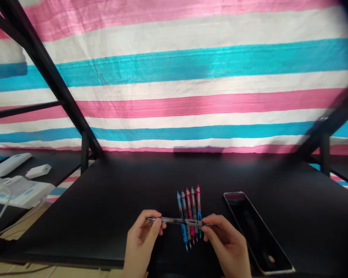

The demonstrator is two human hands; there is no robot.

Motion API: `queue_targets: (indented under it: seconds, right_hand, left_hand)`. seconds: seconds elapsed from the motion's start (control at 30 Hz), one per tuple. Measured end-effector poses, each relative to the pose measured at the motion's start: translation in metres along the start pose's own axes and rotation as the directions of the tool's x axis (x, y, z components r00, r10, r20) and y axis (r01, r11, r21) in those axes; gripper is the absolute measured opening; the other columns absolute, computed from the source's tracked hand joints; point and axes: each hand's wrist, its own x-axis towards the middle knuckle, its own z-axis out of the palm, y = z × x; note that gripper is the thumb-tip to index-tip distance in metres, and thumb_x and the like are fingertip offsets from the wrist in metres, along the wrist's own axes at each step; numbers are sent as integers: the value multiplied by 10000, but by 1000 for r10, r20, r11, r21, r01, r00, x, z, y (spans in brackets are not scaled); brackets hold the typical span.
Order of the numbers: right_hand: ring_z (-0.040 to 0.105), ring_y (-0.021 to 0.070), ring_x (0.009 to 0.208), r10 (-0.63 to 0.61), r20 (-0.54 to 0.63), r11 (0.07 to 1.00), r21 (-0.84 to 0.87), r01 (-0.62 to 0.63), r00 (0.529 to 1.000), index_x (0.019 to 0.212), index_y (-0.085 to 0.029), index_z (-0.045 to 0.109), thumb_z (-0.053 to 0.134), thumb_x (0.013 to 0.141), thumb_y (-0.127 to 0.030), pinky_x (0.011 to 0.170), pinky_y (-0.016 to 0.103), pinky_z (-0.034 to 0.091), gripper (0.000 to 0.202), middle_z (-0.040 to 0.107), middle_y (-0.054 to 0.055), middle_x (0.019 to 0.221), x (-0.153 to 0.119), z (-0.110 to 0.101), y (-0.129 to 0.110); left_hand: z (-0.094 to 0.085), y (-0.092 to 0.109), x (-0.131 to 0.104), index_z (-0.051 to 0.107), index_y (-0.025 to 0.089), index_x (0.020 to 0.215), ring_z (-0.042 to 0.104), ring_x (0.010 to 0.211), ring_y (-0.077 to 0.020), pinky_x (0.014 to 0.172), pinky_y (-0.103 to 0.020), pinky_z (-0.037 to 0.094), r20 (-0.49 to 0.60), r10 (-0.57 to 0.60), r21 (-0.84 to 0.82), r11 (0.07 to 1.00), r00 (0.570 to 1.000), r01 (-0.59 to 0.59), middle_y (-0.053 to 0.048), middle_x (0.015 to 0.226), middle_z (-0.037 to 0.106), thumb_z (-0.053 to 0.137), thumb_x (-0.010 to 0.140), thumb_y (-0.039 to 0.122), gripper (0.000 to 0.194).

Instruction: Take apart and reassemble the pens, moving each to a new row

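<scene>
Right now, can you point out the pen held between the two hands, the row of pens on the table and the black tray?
held pen (174,221), head view, middle of its barrel.
row of pens (189,200), head view, upper part of the middle pen.
black tray (256,231), head view, its dark inner floor.

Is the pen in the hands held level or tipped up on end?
Level. The pen lies crosswise between left hand and right hand, above the row of pens.

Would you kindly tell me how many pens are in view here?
6. Five pens lie side by side on the black table, just beyond the hands. A sixth pen is held crosswise above them between the left hand and right hand. None seems hidden.
</scene>
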Motion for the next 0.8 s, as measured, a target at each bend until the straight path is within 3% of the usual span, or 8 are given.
queue_targets:
  seconds: [0.17, 0.3, 0.4, 0.47, 0.57, 0.7, 0.73, 0.8]
  right_hand:
    - [586, 152, 468, 7, -20, 989, -148, -10, 1000, 758, -206, 741, 708, 863, -448, 452, 224, 496, 266, 657, 15, 566, 1, -3, 1]
    - [565, 146, 501, 6, 51, 980, -199, 5, 999, 625, -204, 662, 591, 946, -484, 484, 219, 455, 432, 598, 7, 535, 0, -7, 4]
    - [648, 174, 599, -3, 118, 993, -118, 17, 993, 1039, -223, 735, 646, 924, -456, 575, 239, 518, 275, 721, 28, 727, 1, -8, 5]
    - [688, 189, 668, -1, 124, 995, -102, 13, 992, 1149, -237, 698, 710, 884, -420, 608, 243, 540, 323, 760, 49, 862, 1, -7, 5]
    - [709, 197, 691, 18, 115, 991, -134, -3, 993, 933, -226, 715, 705, 886, -408, 600, 226, 536, 188, 760, 50, 818, 2, -4, 4]
    - [661, 178, 604, 35, 183, 983, -186, 0, 983, 729, -214, 695, 595, 961, -437, 580, 227, 513, 337, 689, 26, 627, 1, -4, 1]
    - [663, 182, 615, 32, 192, 984, -180, 4, 981, 779, -216, 717, 588, 968, -437, 594, 232, 520, 319, 694, 27, 639, 0, -4, 1]
    - [690, 194, 670, 17, 184, 990, -143, 10, 983, 1055, -227, 729, 617, 957, -421, 639, 248, 545, 244, 748, 40, 769, -1, -4, 4]
  left_hand:
    - [1, 7, -1, 713, 199, 839, 682, 668, -202, 652, -281, 556, 94, -3, 12, 1000, 996, 2, -50, 704, 722, 747, 804, 470, 276]
    - [2, 9, -1, 710, 202, 818, 681, 642, -197, 637, -276, 561, 91, 15, 2, 1000, 996, -15, -48, 681, 722, 753, 794, 478, 280]
    - [2, 9, -1, 706, 203, 829, 683, 653, -194, 638, -269, 555, 85, 18, 8, 1000, 996, -19, -50, 697, 730, 743, 808, 471, 271]
    - [2, 8, 0, 704, 202, 838, 684, 660, -195, 640, -269, 553, 83, 18, 10, 1000, 996, -19, -52, 711, 734, 740, 811, 469, 271]
    - [2, 8, 0, 701, 202, 846, 691, 681, -201, 660, -277, 561, 86, 15, 7, 1000, 996, -16, -51, 717, 733, 737, 815, 463, 266]
    - [3, 8, 1, 698, 205, 855, 692, 682, -197, 665, -271, 562, 82, 16, -1, 1000, 997, -16, -41, 710, 727, 736, 821, 450, 250]
    - [3, 8, 1, 699, 206, 853, 691, 680, -196, 661, -269, 561, 84, 17, 0, 1000, 996, -17, -41, 711, 727, 736, 820, 451, 250]
    - [2, 7, 2, 702, 207, 851, 689, 678, -194, 658, -264, 559, 84, 20, 1, 1000, 996, -20, -41, 710, 726, 738, 818, 455, 253]
